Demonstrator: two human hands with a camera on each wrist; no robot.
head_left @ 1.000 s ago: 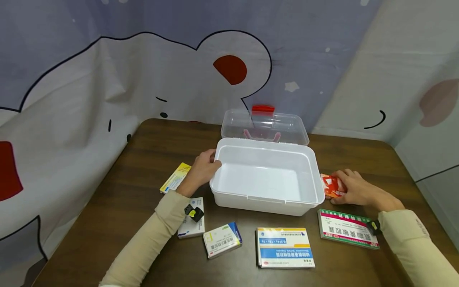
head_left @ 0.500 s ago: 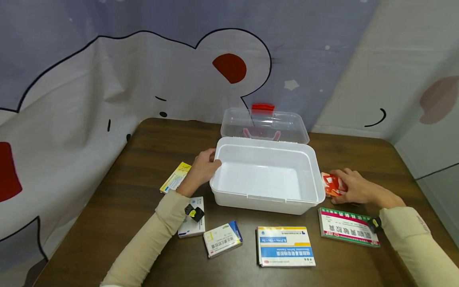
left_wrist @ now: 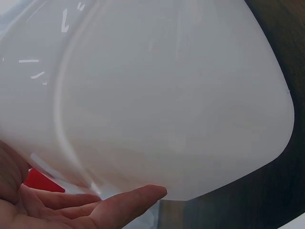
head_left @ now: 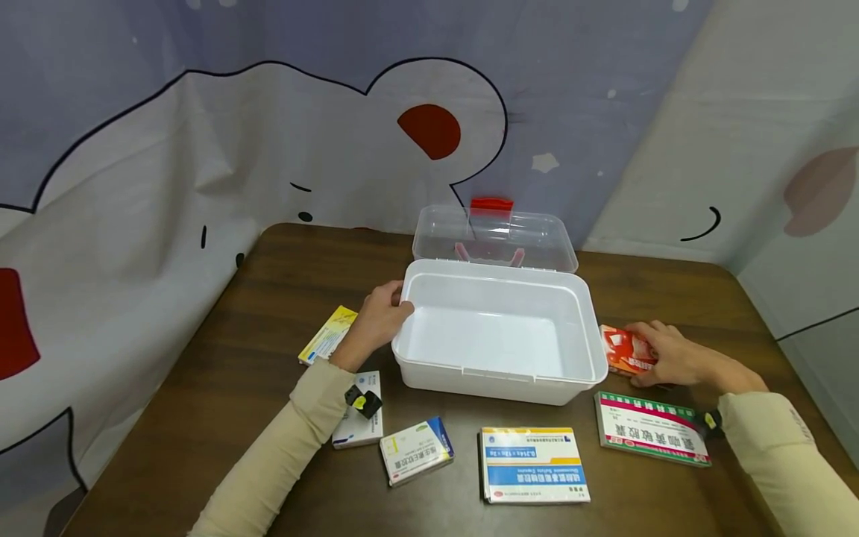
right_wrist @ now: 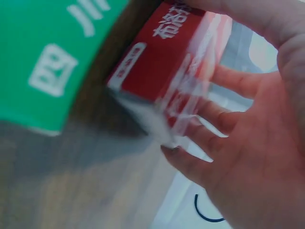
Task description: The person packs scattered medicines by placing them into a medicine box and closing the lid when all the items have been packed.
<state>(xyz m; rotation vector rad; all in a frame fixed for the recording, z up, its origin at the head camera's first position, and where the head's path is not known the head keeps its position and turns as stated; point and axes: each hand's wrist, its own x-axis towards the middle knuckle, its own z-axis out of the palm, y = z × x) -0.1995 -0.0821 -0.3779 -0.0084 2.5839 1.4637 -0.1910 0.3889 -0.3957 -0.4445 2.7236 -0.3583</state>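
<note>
A white plastic storage box [head_left: 499, 380] stands with its hinged transparent lid [head_left: 537, 231] thrown back. My left hand [head_left: 379, 317] grips its left rim, thumb over the edge and fingers along the outside wall. In the left wrist view the fingers [left_wrist: 128, 205] lie against that wall. Right of the storage box, my right hand [head_left: 684, 358] holds a red medicine box [head_left: 624, 350] between thumb and fingers. The right wrist view shows the red medicine box [right_wrist: 157, 62] close up, its wrapper shiny. Just nearer lies a green-and-white medicine box [head_left: 651, 429].
Several medicine boxes lie on the brown table [head_left: 221, 403]: a yellow one [head_left: 329, 334], a white one [head_left: 359, 429] partly under the left forearm, a small white-and-blue one [head_left: 416, 451] and a blue-and-white stack [head_left: 535, 466]. A printed cloth [head_left: 302, 149] hangs behind.
My right hand has shifted slightly to the right, so more of the red medicine box shows. My left hand and the storage box have stayed in place.
</note>
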